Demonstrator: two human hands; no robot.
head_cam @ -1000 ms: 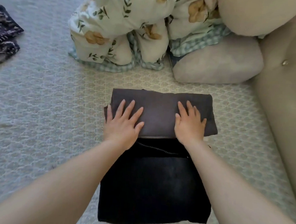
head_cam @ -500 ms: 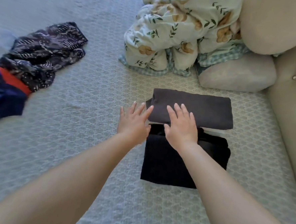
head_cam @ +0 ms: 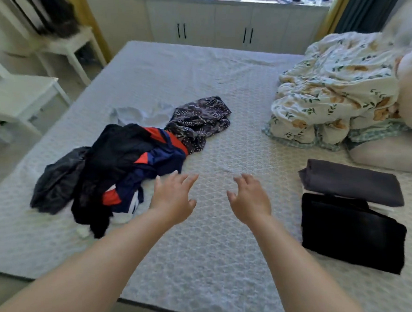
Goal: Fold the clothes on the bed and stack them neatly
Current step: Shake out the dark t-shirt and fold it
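Bare forearms reach in from the bottom edge, both hands held over the quilted grey bedspread (head_cam: 206, 252), palms down. Left hand (head_cam: 172, 199) has its fingers spread and relaxed, gripping nothing, fingertips just short of the unfolded pile. Right hand (head_cam: 249, 202) is the same: loose, fingers apart, holding nothing, over bare bedspread.

Folded stack sits at right, well apart from the right hand: black folded garment (head_cam: 349, 234) nearest, dark grey folded garment (head_cam: 350, 181) lying across its far end, a strip of something white between them, too little showing to name.

Unfolded pile at left, near the left hand: navy, red and white sports top (head_cam: 156, 157) tangled with a black garment (head_cam: 113, 155), a dark grey crumpled piece (head_cam: 56, 183) at the pile's left edge. Just beyond, touching the pile, a dark patterned garment (head_cam: 200, 121) and a pale blue garment (head_cam: 140, 114) lying flat.

Farther right, floral duvet (head_cam: 336, 91) bunched against pillows. White cabinets (head_cam: 213, 23) past the foot of the bed, white chair (head_cam: 18, 96) at left.

Step, as I judge it: between items, going for the next garment. Next move calls for picking one piece out of the tangle, likely the sports top since it is nearest, pulling it free of the black one and spreading it flat on the bare patch in front before folding.
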